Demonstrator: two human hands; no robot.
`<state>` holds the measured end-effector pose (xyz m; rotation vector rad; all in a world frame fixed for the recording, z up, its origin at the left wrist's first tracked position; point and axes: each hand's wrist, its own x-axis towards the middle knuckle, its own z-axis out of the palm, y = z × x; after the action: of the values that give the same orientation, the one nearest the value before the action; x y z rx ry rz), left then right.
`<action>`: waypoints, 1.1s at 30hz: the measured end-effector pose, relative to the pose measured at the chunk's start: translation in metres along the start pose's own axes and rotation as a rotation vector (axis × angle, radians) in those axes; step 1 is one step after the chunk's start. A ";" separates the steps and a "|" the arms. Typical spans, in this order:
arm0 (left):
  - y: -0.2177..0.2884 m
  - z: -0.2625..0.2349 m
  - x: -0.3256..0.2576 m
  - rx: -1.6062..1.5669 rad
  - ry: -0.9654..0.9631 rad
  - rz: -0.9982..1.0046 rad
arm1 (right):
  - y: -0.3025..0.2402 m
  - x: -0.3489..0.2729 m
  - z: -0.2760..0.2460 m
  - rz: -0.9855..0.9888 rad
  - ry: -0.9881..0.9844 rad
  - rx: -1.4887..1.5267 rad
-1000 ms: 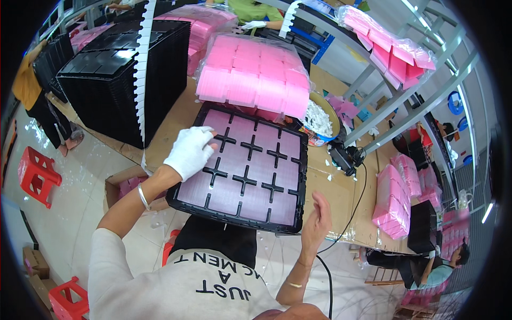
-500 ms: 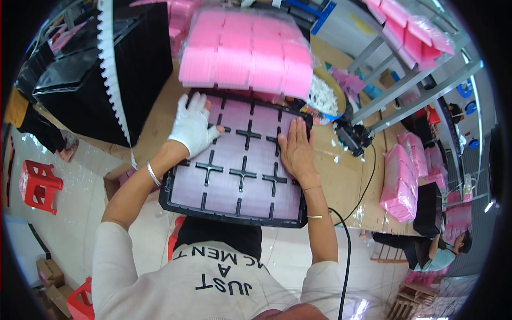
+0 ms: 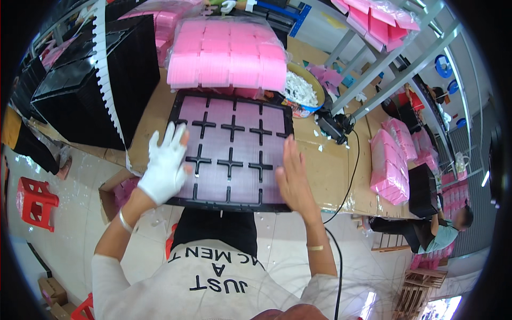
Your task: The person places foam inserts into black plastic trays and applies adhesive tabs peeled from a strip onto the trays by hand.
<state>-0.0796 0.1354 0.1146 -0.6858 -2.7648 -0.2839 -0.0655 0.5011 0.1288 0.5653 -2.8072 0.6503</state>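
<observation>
1. Nearest, the left hand (image 3: 165, 166), in a white glove, lies flat on the left part of a black tray (image 3: 230, 153), fingers spread and released, grasping nothing.
2. The right hand (image 3: 293, 178), bare, lies palm-down on the tray's right part, fingers straight and together, also loose (nothing is clenched in it).
3. The tray sits at the near edge of a wooden table (image 3: 333, 162), slightly overhanging it; pale pink pads fill its compartments, with black cross-shaped dividers standing between them.
4. Just beyond the tray's far edge lies a bag of pink foam blocks (image 3: 226, 53), wrapped in clear plastic and touching or nearly touching the tray.
5. Left of the tray stands a tall stack of black trays (image 3: 90, 85), with a white toothed strip running down its front.
6. To the right, a bowl of white scraps (image 3: 301, 90) rests near the bag, and farther right a black cable (image 3: 349, 160) trails over the table edge.
</observation>
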 end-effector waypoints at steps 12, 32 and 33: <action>0.036 0.003 -0.091 -0.139 0.186 0.038 | -0.008 -0.112 0.021 -0.137 0.317 0.026; -0.041 -0.199 -0.070 -0.091 1.335 -0.498 | -0.121 0.026 -0.069 -0.512 1.105 0.257; -0.077 -0.210 -0.092 -0.256 1.363 -0.486 | -0.119 0.032 -0.066 -0.432 1.034 0.240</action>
<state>0.0070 -0.0242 0.2748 0.1839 -1.5107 -0.8246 -0.0385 0.4221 0.2414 0.6074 -1.6038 0.8568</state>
